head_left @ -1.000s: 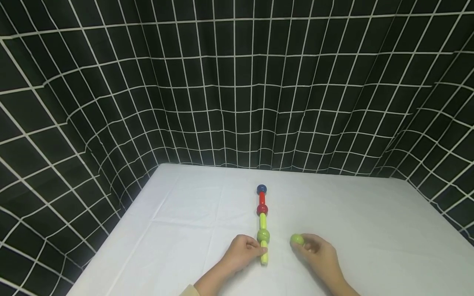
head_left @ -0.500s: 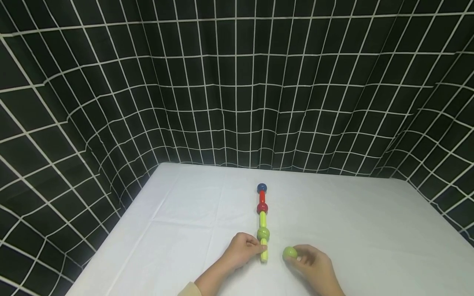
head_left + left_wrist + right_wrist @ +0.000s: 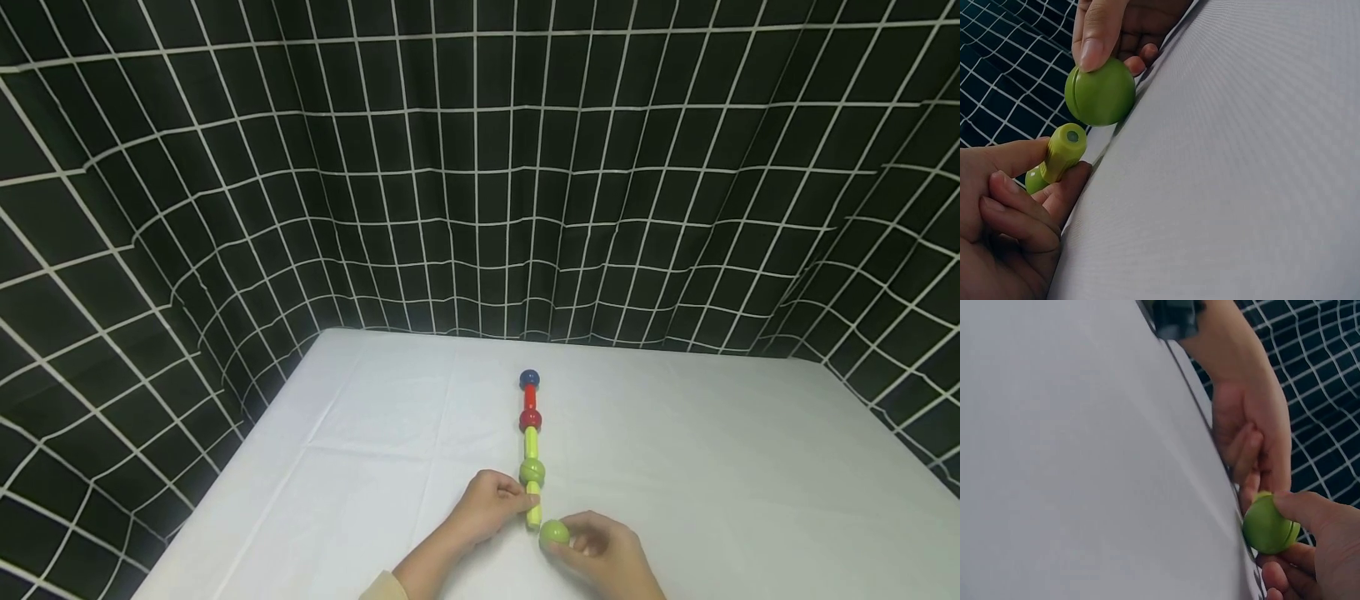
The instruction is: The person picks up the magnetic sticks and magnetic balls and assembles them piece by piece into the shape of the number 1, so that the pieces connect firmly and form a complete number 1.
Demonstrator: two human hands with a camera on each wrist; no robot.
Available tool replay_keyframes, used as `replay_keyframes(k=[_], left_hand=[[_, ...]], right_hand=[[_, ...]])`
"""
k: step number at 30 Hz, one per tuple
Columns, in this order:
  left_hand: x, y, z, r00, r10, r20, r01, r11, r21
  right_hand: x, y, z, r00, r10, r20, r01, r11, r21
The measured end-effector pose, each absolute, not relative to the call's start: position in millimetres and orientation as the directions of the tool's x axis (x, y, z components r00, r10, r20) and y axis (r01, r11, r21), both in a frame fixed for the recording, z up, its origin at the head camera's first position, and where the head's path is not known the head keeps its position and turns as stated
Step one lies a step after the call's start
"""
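Observation:
A straight chain of balls and rods lies on the white cloth in the head view. From the far end it runs blue ball (image 3: pixel 529 379), red rod (image 3: pixel 530 397), red ball (image 3: pixel 530 419), yellow-green rod (image 3: pixel 531 442), green ball (image 3: pixel 532 472) and a nearest yellow-green rod (image 3: pixel 533 518). My left hand (image 3: pixel 486 505) pinches that nearest rod between thumb and finger; the left wrist view shows a grey disc on its free end. My right hand (image 3: pixel 606 553) holds a loose green ball (image 3: pixel 1101 94) close to this end. A small gap separates ball and rod.
The white cloth (image 3: pixel 712 467) covers the table on both sides of the chain. A black curtain with a white grid (image 3: pixel 495 192) hangs behind the table and along its sides.
My right hand has carried the loose green ball left and nearer to me, from the chain's right side to beside the nearest rod's free end. The left hand keeps its pinch.

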State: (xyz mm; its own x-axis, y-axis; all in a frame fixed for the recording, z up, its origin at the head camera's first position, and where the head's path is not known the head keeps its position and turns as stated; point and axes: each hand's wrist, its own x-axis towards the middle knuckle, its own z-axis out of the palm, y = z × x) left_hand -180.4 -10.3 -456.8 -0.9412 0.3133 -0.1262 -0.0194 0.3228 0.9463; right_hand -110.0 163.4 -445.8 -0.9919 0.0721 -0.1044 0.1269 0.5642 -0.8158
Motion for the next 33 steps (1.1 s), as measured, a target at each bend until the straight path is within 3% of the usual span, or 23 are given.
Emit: replay_keyframes(k=[15,33], left_hand=[[-180,-11,-455,-0.942,0.310,-0.129,-0.025,0.318,0.948],[-180,-10,-457,-0.940,0.316,-0.128,-0.026,0.307,0.951]], right_hand=[[-106,150,-447,-0.997,-0.079,-0.023,-0.023,0.543,-0.839],[-110,148,-449,-0.998,-0.069,0.006,-0.044,0.556,-0.830]])
